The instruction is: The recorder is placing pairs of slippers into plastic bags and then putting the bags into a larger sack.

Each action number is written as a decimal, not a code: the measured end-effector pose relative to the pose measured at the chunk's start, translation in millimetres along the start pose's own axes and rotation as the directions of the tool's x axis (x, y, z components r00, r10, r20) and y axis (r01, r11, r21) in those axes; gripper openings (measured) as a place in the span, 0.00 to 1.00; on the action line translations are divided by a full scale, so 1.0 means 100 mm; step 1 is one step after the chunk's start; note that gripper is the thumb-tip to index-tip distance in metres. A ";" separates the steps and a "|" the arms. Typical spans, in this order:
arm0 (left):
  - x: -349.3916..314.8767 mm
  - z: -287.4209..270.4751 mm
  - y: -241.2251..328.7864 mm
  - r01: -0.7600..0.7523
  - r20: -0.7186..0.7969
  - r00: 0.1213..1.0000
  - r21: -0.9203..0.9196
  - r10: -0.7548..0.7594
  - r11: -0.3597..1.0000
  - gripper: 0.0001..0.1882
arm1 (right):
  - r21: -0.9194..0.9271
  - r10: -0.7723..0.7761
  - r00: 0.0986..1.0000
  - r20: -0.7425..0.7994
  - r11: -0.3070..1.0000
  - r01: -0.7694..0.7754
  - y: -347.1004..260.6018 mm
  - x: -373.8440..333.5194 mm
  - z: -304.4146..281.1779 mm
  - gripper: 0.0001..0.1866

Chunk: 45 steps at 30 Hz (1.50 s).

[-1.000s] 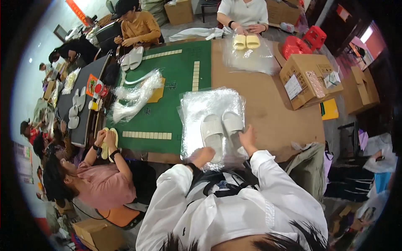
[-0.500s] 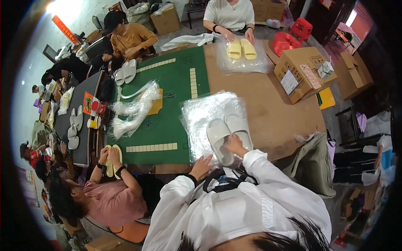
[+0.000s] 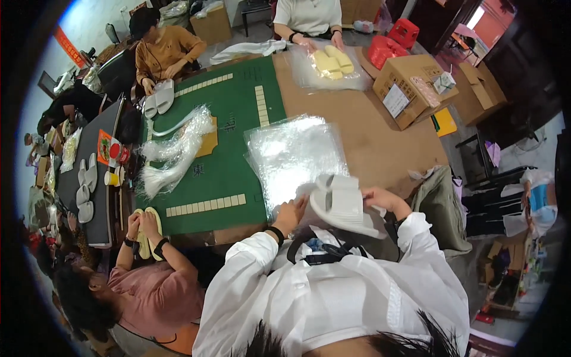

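A pair of pale grey slide slippers (image 3: 344,205) is tilted together in front of me at the table's near edge. My right hand (image 3: 385,201) grips the pair from its right side, with part of the fingers hidden behind it. My left hand (image 3: 290,215) is closed, with bent fingers at the near edge of a stack of clear plastic bags (image 3: 295,156), close to the slippers' left side. Whether those fingers pinch a bag or touch the slippers cannot be made out. The glossy bag stack lies flat, partly on the green mat (image 3: 235,160).
Left of the bags lies a bundle of clear plastic strips (image 3: 178,154). A cardboard box (image 3: 410,89) stands at the right. Across the table a person handles yellow slippers (image 3: 330,62); a person at my left holds another yellow pair (image 3: 146,235). A grey-green sack (image 3: 443,205) hangs by the right edge.
The slippers have come off the bag stack toward me and are turned onto their side. My right hand has moved from inside them to their right; my left hand has moved up beside them.
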<state>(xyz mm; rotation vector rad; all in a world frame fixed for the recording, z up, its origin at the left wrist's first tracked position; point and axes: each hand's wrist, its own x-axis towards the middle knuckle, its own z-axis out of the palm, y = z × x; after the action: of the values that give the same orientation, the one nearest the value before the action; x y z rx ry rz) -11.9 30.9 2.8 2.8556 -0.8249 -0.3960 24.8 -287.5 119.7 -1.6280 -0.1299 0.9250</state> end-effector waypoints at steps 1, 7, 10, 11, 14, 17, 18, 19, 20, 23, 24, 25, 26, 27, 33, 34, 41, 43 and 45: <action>0.06 0.01 -0.02 0.015 -0.064 0.998 -0.123 -0.023 0.992 0.27 | -0.109 0.029 0.996 0.083 0.994 -0.020 -0.01 -0.01 0.05 0.21; 0.13 0.14 -0.25 -0.030 -0.118 0.993 -0.127 0.015 0.991 0.20 | -0.172 0.166 0.973 0.161 0.975 -0.138 0.25 0.00 0.23 0.15; 0.17 0.00 -0.21 0.062 -0.121 0.989 -0.166 -0.082 0.984 0.08 | -0.165 0.106 0.989 0.105 0.982 -0.088 0.06 -0.10 0.38 0.16; 0.20 -0.06 -0.17 0.086 -0.174 0.977 -0.226 -0.127 0.970 0.07 | -0.206 0.079 0.992 0.096 0.977 -0.058 0.11 -0.13 0.34 0.17; 0.26 -0.25 -0.12 0.114 -0.241 0.950 -0.318 -0.197 0.941 0.08 | -0.131 0.066 0.991 0.114 0.990 -0.050 0.21 -0.21 0.27 0.19; 0.26 -0.39 -0.07 0.036 -0.384 0.906 -0.343 -0.175 0.939 0.08 | -0.102 0.012 0.996 0.092 0.995 -0.003 0.19 -0.26 0.27 0.18; 0.26 -0.36 -0.09 0.036 -0.388 0.905 -0.341 -0.175 0.939 0.08 | -0.104 0.009 0.996 0.092 0.995 0.001 0.19 -0.27 0.26 0.18; 0.26 -0.29 -0.12 0.000 -0.349 0.933 -0.254 -0.092 0.967 0.08 | -0.091 0.033 0.996 0.077 0.996 -0.026 0.18 -0.28 0.23 0.18; 0.24 -0.22 -0.14 -0.038 -0.300 0.954 -0.169 -0.014 0.985 0.09 | -0.079 0.059 0.996 0.065 0.995 -0.054 0.18 -0.29 0.21 0.18; 0.13 -0.18 -0.07 -0.068 0.058 0.996 -0.012 0.068 0.998 0.15 | -0.079 0.027 1.000 0.015 0.997 -0.026 0.23 -0.37 0.10 0.18; 0.03 -0.32 0.02 -0.048 0.154 0.988 0.085 0.034 0.995 0.18 | -0.076 0.026 1.000 0.011 0.997 -0.025 0.24 -0.39 0.10 0.18; 0.04 -0.21 0.01 -0.053 0.156 0.987 0.087 0.039 0.995 0.18 | -0.043 0.041 0.999 -0.027 0.998 -0.042 0.26 -0.41 0.10 0.18; 0.00 -0.05 -0.04 -0.018 0.123 0.992 0.075 0.009 0.997 0.22 | -0.017 0.056 0.997 -0.048 0.998 -0.057 0.24 -0.40 0.12 0.18; -0.01 0.00 -0.04 0.004 0.095 0.995 0.062 -0.010 0.998 0.25 | -0.016 0.059 0.997 -0.047 0.998 -0.060 0.26 -0.40 0.13 0.18; 0.08 0.13 -0.04 0.100 0.068 0.992 0.055 -0.104 0.993 0.29 | -0.172 0.104 0.992 -0.068 0.978 -0.114 0.53 -0.11 0.10 0.18; 0.10 0.12 -0.05 0.128 0.076 0.988 0.084 -0.134 0.988 0.29 | -0.173 0.104 0.993 -0.061 0.978 -0.113 0.53 -0.05 0.16 0.18; 0.05 -0.26 0.12 0.087 -0.341 0.937 0.005 -0.080 0.996 0.35 | -0.506 -0.224 0.942 -0.250 0.860 0.070 0.54 0.34 0.53 0.10; 0.04 -0.35 0.22 0.022 -0.239 0.971 -0.026 -0.027 0.999 0.42 | -0.567 -0.300 0.872 -0.387 0.823 0.032 0.57 0.42 0.60 0.09; 0.00 -0.45 0.38 -0.025 -0.257 0.966 -0.079 0.003 0.997 0.43 | -0.672 -0.563 0.611 -0.556 0.737 0.067 0.73 0.52 0.72 0.08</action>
<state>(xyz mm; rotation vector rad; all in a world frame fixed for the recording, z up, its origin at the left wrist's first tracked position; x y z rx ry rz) -18.5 1.7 53.4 2.7445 -0.7600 -0.0529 -13.6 -224.2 31.4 -2.3550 -0.1673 -0.1849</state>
